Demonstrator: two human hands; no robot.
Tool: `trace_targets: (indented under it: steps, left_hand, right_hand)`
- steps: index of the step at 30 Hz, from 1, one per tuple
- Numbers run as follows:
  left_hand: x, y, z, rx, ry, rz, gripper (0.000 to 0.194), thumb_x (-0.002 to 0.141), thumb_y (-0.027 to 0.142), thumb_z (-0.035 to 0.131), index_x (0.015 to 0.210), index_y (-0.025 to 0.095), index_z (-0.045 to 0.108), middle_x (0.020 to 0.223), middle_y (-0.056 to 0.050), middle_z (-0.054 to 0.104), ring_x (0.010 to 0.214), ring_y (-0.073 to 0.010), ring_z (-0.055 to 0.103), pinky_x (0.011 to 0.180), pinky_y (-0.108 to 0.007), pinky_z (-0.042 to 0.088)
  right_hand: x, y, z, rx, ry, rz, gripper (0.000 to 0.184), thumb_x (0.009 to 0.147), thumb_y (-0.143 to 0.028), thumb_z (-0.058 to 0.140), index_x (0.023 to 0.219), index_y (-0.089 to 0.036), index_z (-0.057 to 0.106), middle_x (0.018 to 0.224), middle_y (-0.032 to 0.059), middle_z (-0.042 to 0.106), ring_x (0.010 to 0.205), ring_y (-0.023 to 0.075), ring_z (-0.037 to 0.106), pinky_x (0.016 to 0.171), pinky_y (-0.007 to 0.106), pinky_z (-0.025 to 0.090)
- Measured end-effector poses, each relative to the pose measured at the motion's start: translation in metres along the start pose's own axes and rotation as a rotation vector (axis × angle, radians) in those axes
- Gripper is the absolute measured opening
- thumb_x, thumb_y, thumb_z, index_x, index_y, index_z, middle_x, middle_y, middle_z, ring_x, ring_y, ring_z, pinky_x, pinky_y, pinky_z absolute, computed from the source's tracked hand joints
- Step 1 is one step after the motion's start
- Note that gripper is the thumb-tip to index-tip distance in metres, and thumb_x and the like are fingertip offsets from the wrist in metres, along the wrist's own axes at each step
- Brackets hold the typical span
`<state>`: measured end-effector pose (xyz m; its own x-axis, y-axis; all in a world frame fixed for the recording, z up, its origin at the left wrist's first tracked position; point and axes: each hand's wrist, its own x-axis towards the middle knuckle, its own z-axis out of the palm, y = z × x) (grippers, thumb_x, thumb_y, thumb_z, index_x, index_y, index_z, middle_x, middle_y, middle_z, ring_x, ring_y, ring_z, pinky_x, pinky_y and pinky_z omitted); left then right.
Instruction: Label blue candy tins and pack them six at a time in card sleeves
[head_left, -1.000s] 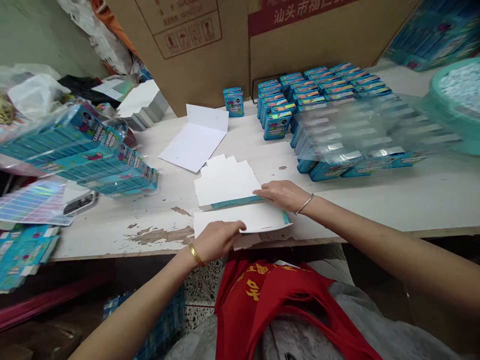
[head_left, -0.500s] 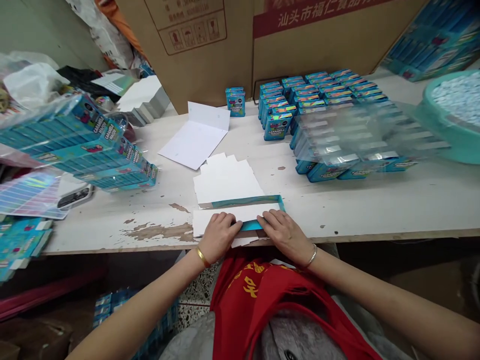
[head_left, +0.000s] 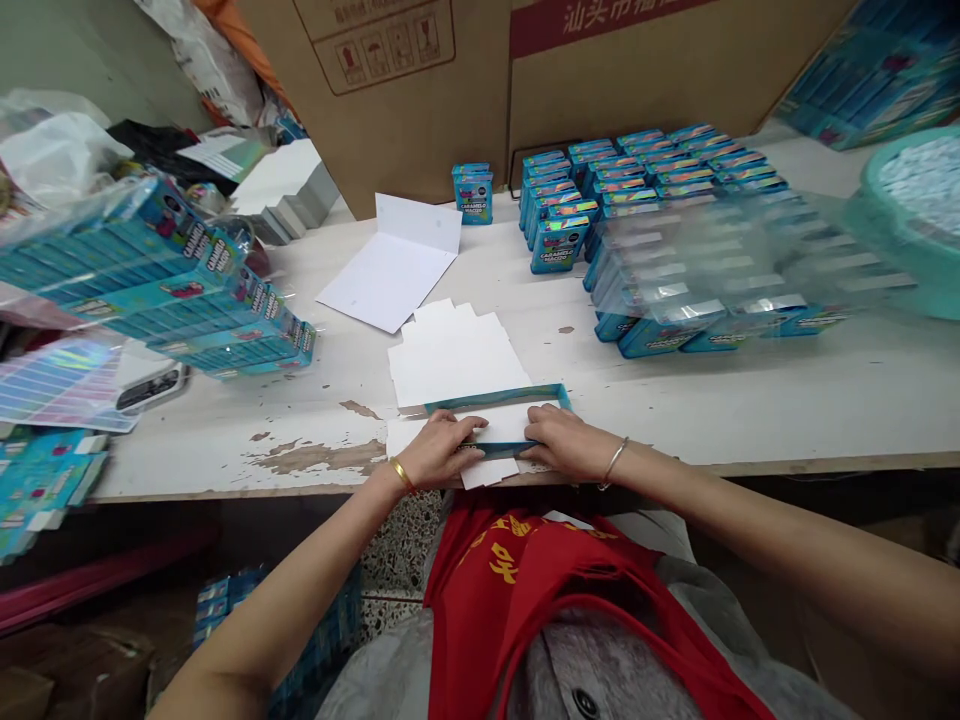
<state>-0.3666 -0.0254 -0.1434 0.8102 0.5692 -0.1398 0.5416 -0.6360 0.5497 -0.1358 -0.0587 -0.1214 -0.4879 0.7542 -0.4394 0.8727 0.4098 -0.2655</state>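
Note:
A shallow cardboard tray (head_left: 504, 424), white inside with blue edges, lies near the front edge of the table with its far wall standing up. My left hand (head_left: 442, 446) grips the tray's near side towards the left, thumb inside and fingers outside. At the right part of the same near wall, my right hand (head_left: 564, 440) pinches in the same way. Beyond the tray spreads a fanned stack of white card blanks (head_left: 457, 358). A white flap of card (head_left: 487, 472) pokes out under the near wall, over the table edge.
A folded white card (head_left: 394, 270) lies behind the blanks. Rows of small blue candy boxes (head_left: 559, 245) stand at the back right, partly under clear film. Wrapped blue boxes (head_left: 217, 310) are on the left. A turquoise basin (head_left: 877, 200) of white pieces sits far right. Large cartons (head_left: 405, 120) block the back.
The flat card at the front has become a tray with raised walls. My right hand came down from the far side to the near wall; my left hand stayed by that side.

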Motion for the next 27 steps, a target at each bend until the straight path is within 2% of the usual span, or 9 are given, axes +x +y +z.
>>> trace_targets:
  steps: [6, 12, 14, 16, 17, 19, 21, 24, 27]
  left_hand:
    - [0.010, 0.003, -0.005, 0.093, -0.121, 0.014, 0.045, 0.092, 0.031, 0.044, 0.132, 0.012, 0.042, 0.075, -0.004, 0.066, 0.076, -0.0199, 0.057, 0.094, -0.042, 0.033]
    - [0.005, 0.014, -0.002, 0.019, -0.049, -0.066, 0.077, 0.088, 0.022, 0.049, 0.149, 0.015, 0.003, 0.080, -0.003, 0.065, 0.082, -0.0207, 0.057, 0.082, -0.035, 0.040]
    - [0.002, 0.019, 0.000, -0.063, -0.039, -0.082, 0.083, 0.087, 0.020, 0.050, 0.149, 0.018, -0.004, 0.083, -0.002, 0.065, 0.078, -0.0184, 0.057, 0.076, -0.030, 0.042]
    - [0.002, 0.026, 0.006, -0.161, -0.021, -0.081, 0.083, 0.086, 0.019, 0.053, 0.149, 0.022, 0.000, 0.092, -0.002, 0.065, 0.075, -0.0153, 0.057, 0.072, -0.027, 0.043]
    - [0.003, 0.031, 0.011, -0.200, 0.017, -0.091, 0.079, 0.085, 0.019, 0.054, 0.148, 0.024, 0.008, 0.096, -0.002, 0.064, 0.075, -0.0142, 0.057, 0.072, -0.026, 0.044]
    - [0.008, 0.040, 0.018, -0.227, 0.134, -0.122, 0.059, 0.086, 0.022, 0.055, 0.141, 0.022, 0.032, 0.100, -0.003, 0.063, 0.078, -0.0140, 0.058, 0.073, -0.026, 0.046]
    - [0.014, 0.047, 0.017, -0.160, 0.242, -0.122, 0.037, 0.088, 0.028, 0.053, 0.124, 0.019, 0.052, 0.098, -0.006, 0.063, 0.083, -0.0164, 0.059, 0.076, -0.028, 0.048]
    - [0.013, 0.040, -0.007, 0.079, 0.340, -0.062, 0.029, 0.092, 0.026, 0.046, 0.117, 0.017, 0.058, 0.104, -0.011, 0.062, 0.095, -0.0213, 0.058, 0.083, -0.035, 0.048]
    - [-0.004, 0.018, -0.042, 0.373, 0.308, -0.008, 0.049, 0.087, 0.004, 0.040, 0.131, 0.023, 0.050, 0.125, -0.013, 0.056, 0.116, -0.0265, 0.050, 0.094, -0.045, 0.042]
  right_hand:
    - [0.007, 0.005, -0.010, 0.004, -0.090, -0.028, 0.023, 0.090, -0.033, 0.055, 0.089, -0.015, 0.069, 0.106, 0.0126, 0.060, 0.104, 0.0267, 0.051, 0.083, 0.034, 0.036]
    - [-0.001, -0.001, -0.002, -0.044, 0.000, -0.032, 0.022, 0.089, -0.030, 0.056, 0.090, -0.011, 0.067, 0.103, 0.0140, 0.064, 0.105, 0.0275, 0.052, 0.085, 0.034, 0.036]
    - [-0.004, 0.000, -0.001, -0.063, 0.039, -0.056, 0.021, 0.089, -0.030, 0.057, 0.090, -0.011, 0.066, 0.100, 0.0140, 0.065, 0.100, 0.0265, 0.054, 0.082, 0.033, 0.036]
    - [-0.003, 0.007, -0.004, -0.094, 0.086, -0.102, 0.017, 0.088, -0.027, 0.057, 0.091, -0.011, 0.065, 0.095, 0.0126, 0.066, 0.093, 0.0245, 0.056, 0.080, 0.033, 0.036]
    - [-0.001, 0.012, -0.008, -0.127, 0.123, -0.131, 0.014, 0.088, -0.023, 0.057, 0.091, -0.012, 0.064, 0.092, 0.0117, 0.066, 0.091, 0.0237, 0.057, 0.080, 0.034, 0.036]
    - [0.005, 0.025, -0.019, -0.224, 0.228, -0.193, 0.012, 0.087, -0.016, 0.053, 0.091, -0.014, 0.064, 0.088, 0.0099, 0.066, 0.091, 0.0231, 0.056, 0.086, 0.037, 0.034]
    - [0.009, 0.036, -0.029, -0.314, 0.357, -0.238, 0.017, 0.086, -0.010, 0.049, 0.095, -0.015, 0.063, 0.098, 0.0107, 0.066, 0.101, 0.0245, 0.052, 0.094, 0.042, 0.030]
    - [0.004, 0.033, -0.032, -0.322, 0.503, -0.246, 0.035, 0.082, -0.010, 0.053, 0.116, -0.014, 0.057, 0.126, 0.0154, 0.054, 0.116, 0.0281, 0.044, 0.095, 0.044, 0.029]
    - [-0.011, 0.006, -0.010, -0.231, 0.502, -0.294, 0.051, 0.083, -0.020, 0.058, 0.132, -0.015, 0.045, 0.133, 0.0177, 0.047, 0.108, 0.0279, 0.048, 0.085, 0.039, 0.036]
